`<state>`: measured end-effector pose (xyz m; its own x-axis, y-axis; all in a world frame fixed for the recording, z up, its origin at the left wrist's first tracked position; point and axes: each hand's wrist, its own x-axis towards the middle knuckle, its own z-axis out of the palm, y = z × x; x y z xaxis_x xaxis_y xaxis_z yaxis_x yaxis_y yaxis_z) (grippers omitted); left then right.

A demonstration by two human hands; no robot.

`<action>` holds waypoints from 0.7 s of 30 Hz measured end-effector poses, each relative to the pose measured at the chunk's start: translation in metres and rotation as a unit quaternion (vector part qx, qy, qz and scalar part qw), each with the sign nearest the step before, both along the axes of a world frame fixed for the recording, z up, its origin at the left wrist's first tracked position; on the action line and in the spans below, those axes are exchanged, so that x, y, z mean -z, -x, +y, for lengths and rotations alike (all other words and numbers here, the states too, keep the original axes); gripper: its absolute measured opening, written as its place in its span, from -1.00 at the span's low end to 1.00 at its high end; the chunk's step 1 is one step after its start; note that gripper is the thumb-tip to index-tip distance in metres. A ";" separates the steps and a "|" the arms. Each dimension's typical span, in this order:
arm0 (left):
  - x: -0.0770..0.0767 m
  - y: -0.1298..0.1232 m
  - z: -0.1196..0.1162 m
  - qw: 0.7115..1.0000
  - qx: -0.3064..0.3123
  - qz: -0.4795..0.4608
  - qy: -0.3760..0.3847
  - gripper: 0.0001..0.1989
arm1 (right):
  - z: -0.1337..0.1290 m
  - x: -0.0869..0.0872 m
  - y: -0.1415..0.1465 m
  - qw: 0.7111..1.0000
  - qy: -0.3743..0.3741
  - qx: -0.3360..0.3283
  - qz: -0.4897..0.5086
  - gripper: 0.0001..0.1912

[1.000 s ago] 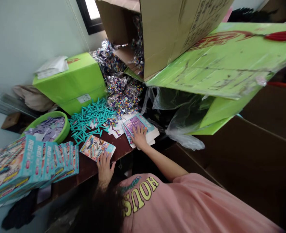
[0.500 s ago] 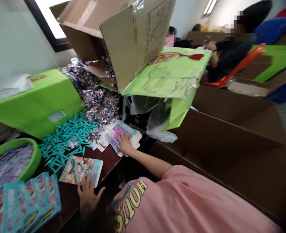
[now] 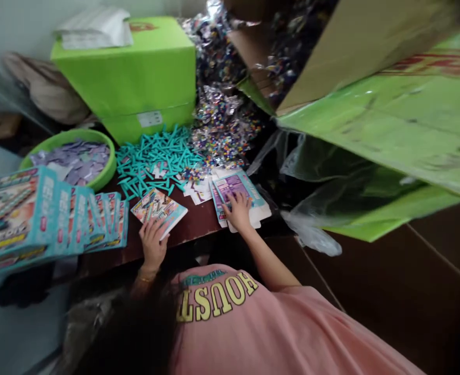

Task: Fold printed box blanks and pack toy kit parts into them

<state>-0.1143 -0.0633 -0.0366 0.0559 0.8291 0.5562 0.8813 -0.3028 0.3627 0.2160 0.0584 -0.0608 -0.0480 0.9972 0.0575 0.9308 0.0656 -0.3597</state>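
Note:
My left hand (image 3: 154, 245) rests its spread fingers on the near left edge of a printed box (image 3: 163, 208), which lies flat on the dark table (image 3: 193, 221). Over to the right, my right hand (image 3: 238, 211) lies with fingers apart on a purple and teal flat carton (image 3: 249, 190) with white flaps, near the table's front edge. White and purple cards (image 3: 199, 191) lie between the two. Behind them spreads a heap of teal pen-shaped pieces (image 3: 155, 156), beside bags of colourful beads (image 3: 226, 127).
A row of teal boxes (image 3: 69, 213) stands at the left, before a green basket (image 3: 111, 164) of purple packets. A green carton (image 3: 136, 78) stands behind. An open green box (image 3: 401, 125) with plastic film overhangs the right side.
The view has swung left and down, so the table things appear further right and higher. The left hand's fingers now lie over the box's near edge. The right hand stays on the carton.

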 end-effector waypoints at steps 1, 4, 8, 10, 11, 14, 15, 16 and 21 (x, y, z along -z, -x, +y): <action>-0.012 0.003 0.004 0.999 -0.012 -0.028 -0.023 -0.67 | 0.001 -0.002 0.001 1.000 -0.003 -0.016 0.015 -0.47; -0.044 0.014 0.017 0.991 -0.037 -0.101 -0.074 -0.63 | 0.003 -0.006 0.010 0.994 0.000 -0.091 0.064 -0.53; -0.065 0.022 0.029 0.983 -0.066 -0.137 -0.100 -0.56 | -0.001 -0.010 0.036 0.981 0.010 -0.166 0.100 -0.54; -0.067 0.020 0.030 0.985 -0.067 -0.131 -0.093 -0.53 | -0.007 -0.012 0.051 0.969 0.030 -0.212 0.120 -0.55; -0.066 0.019 0.029 0.986 -0.069 -0.125 -0.088 -0.51 | -0.011 -0.013 0.058 0.961 0.046 -0.239 0.128 -0.56; -0.064 0.014 0.022 0.987 -0.083 -0.119 -0.069 -0.46 | -0.025 -0.014 0.074 0.934 0.098 -0.316 0.135 -0.59; -0.064 0.013 0.019 0.987 -0.090 -0.122 -0.061 -0.45 | -0.029 -0.014 0.078 0.925 0.112 -0.337 0.132 -0.60; -0.065 0.012 0.016 0.986 -0.095 -0.127 -0.056 -0.45 | -0.032 -0.015 0.081 0.917 0.124 -0.358 0.128 -0.61; -0.076 0.015 0.005 0.979 -0.109 -0.160 -0.060 -0.51 | -0.040 -0.015 0.085 0.897 0.145 -0.408 0.085 -0.62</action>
